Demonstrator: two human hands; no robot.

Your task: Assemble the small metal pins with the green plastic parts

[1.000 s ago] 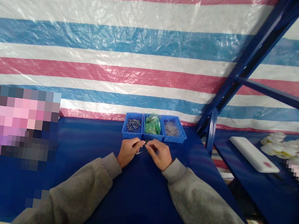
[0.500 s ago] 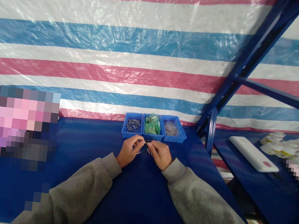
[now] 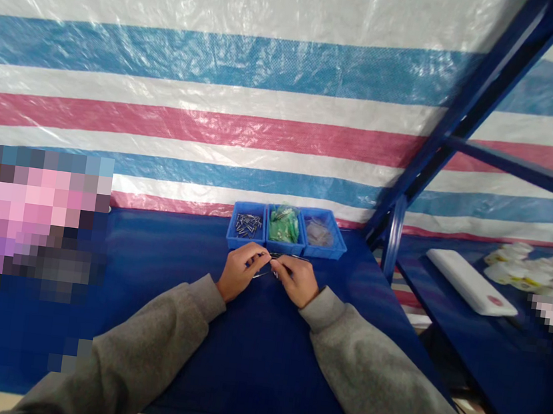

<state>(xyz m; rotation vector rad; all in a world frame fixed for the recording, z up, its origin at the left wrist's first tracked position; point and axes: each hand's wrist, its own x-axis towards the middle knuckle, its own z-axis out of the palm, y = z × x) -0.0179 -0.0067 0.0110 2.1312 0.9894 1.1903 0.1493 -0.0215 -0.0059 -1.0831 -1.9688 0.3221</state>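
1. Far left: a pixelated patch of pink and grey over the blue bench (image 3: 165, 247), its contents impossible to tell.
2. Left of centre: grey knit sleeve (image 3: 138, 344) ending at the left hand (image 3: 238, 273), closed, fingers pinching a thin metal piece (image 3: 268, 274). Piece held just above the bench, between both hands, partly hidden and too small to identify.
3. Centre, just beyond the hands: three blue perforated plastic bins, side by side. Short metal pins (image 3: 246, 226) in the left bin (image 3: 229, 235), green plastic packets (image 3: 284, 225) in the middle bin (image 3: 272, 243), a clear bag (image 3: 318, 233) in the right bin (image 3: 336, 248).
4. Right of centre: right hand (image 3: 297, 282), also closed on the metal piece, beside the left hand; matching grey sleeve (image 3: 376, 380).
5. Far right: blue steel shelf (image 3: 449, 282) under a white slab with a red spot (image 3: 471, 281) and white-and-yellow packets (image 3: 516, 263).
6. Change from the previous frame: hands nearly unmoved, view tipped slightly, more floor along the bottom edge.
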